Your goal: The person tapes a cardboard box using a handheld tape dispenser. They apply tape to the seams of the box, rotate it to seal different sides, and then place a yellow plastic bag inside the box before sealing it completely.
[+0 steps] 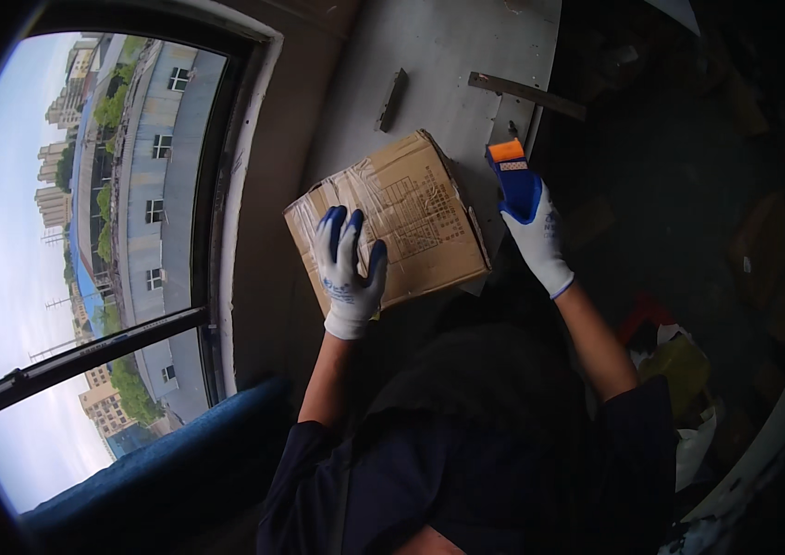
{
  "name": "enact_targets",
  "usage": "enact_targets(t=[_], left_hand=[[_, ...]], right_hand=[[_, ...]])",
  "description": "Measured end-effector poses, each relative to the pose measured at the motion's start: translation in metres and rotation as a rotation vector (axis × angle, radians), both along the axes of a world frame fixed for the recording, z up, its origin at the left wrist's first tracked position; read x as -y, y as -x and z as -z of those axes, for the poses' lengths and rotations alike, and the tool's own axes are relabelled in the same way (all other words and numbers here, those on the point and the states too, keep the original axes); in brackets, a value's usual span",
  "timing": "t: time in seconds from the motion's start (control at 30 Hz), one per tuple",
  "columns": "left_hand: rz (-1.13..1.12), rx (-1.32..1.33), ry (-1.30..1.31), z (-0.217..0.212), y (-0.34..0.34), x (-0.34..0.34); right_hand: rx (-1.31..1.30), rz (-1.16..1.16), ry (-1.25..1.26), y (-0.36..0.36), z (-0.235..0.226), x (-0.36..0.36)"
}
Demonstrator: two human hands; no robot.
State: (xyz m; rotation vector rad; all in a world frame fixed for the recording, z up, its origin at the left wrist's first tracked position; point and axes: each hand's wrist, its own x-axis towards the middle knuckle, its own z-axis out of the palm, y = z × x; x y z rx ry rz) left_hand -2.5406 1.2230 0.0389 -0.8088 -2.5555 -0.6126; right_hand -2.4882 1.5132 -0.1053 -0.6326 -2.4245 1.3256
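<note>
A brown cardboard box [422, 215] with printed lines on its top and a shiny, wrinkled film like clear tape along one side sits on the near part of a grey table [438, 55]. My left hand [348, 268], in a white glove with blue fingertips, rests on the box top near its left side, fingers spread. Just off the box's right side, my right hand [536, 227] in a matching glove is closed around what looks like a tape dispenser [507, 154], blue with an orange part. The glove hides its lower part.
A short metal bar [391, 99] lies on the table beyond the box. A longer bar [526, 95] reaches over the table's right edge. To the left is a window [161, 203] with buildings outside. Dim clutter, including a yellowish item [676, 375], lies at the right.
</note>
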Motion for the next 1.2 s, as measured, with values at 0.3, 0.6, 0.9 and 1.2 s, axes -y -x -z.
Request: enact_targets(t=[0.3,0.6,0.9,1.2], left_hand=[[-0.385,0.938,-1.389,0.08,-0.082,0.172],[-0.529,0.716,-1.181,-0.006,-0.098,0.072],[-0.314,0.032,0.081,-0.078,-0.104,-0.076],[-0.382,0.209,0.11,0.016,-0.098,-0.107]], right_hand=[[0.058,0.113,0.475,-0.044,-0.01,-0.026],[0.13,-0.169,0.102,0.008,-0.003,0.008],[0.213,-0.292,0.385,0.031,0.026,-0.078],[-0.155,-0.497,0.011,0.173,-0.079,-0.124]])
